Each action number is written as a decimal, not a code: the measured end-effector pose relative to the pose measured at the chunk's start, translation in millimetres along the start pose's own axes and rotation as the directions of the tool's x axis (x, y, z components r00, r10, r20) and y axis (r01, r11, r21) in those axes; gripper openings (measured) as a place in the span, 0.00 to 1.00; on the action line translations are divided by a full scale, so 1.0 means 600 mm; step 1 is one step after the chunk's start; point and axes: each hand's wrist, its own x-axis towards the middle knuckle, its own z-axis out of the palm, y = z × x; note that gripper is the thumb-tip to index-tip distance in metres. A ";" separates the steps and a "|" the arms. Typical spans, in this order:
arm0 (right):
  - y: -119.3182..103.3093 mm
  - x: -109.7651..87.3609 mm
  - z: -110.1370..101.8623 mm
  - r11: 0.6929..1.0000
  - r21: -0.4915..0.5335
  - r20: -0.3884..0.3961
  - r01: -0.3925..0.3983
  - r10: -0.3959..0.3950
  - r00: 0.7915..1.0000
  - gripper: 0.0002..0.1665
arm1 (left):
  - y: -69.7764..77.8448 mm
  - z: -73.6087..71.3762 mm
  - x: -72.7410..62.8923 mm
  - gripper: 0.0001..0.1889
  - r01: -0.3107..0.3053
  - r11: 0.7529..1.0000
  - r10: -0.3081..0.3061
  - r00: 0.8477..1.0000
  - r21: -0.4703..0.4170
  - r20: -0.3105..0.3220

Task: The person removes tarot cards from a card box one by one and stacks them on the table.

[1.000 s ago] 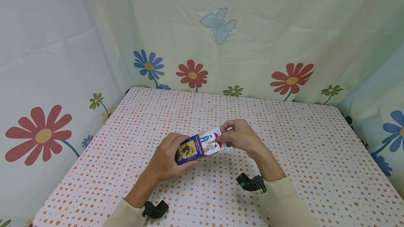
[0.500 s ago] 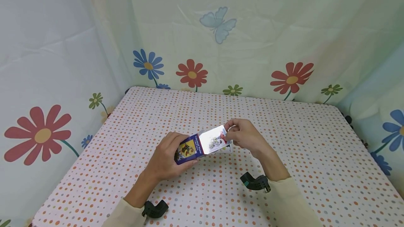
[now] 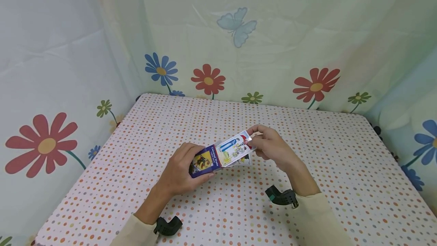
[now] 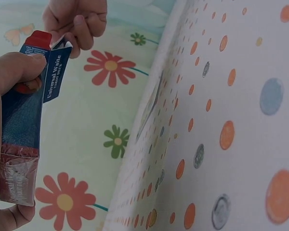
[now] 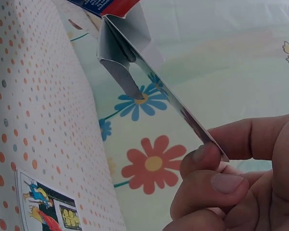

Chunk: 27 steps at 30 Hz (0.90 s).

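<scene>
My left hand [image 3: 179, 168] grips a purple tarot card box [image 3: 203, 161] lettered "Universal Waite", thumb along the near side. Toward the right, the box's end stands open; its flaps [image 5: 121, 79] show in the right wrist view. A white-bordered picture card [image 3: 232, 149] sticks far out of that end, tilted up to the right. My right hand [image 3: 273, 146] pinches the card's outer end between thumb and fingers. Below it, partly covered, another card [image 3: 245, 160] lies face up on the table; the right wrist view shows this lying card [image 5: 48, 207] apart from the hand.
A table with a dotted cloth [image 3: 307, 139] spreads beneath both hands. Curtains printed with flowers and a butterfly [image 3: 237, 27] hang behind it and at both sides. Each wrist carries a small black camera mount, such as the right mount [image 3: 281, 196].
My right hand has moved right and slightly up, drawing the picture card farther out of the box. More of the lying card shows. The left hand and box have barely moved.
</scene>
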 end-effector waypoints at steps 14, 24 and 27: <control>0.001 0.001 -0.004 0.999 0.038 -0.084 0.015 -0.012 0.996 0.13 | 0.000 0.001 0.000 0.36 -0.001 1.000 0.001 1.000 -0.009 -0.007; 0.005 0.002 -0.004 0.996 0.039 -0.234 0.079 -0.068 0.970 0.14 | 0.003 0.001 0.001 0.36 -0.002 1.000 0.002 1.000 0.000 -0.010; 0.006 0.004 -0.002 0.996 0.051 -0.274 0.080 -0.063 0.960 0.15 | 0.003 0.000 0.001 0.36 0.008 1.000 -0.008 1.000 -0.004 -0.001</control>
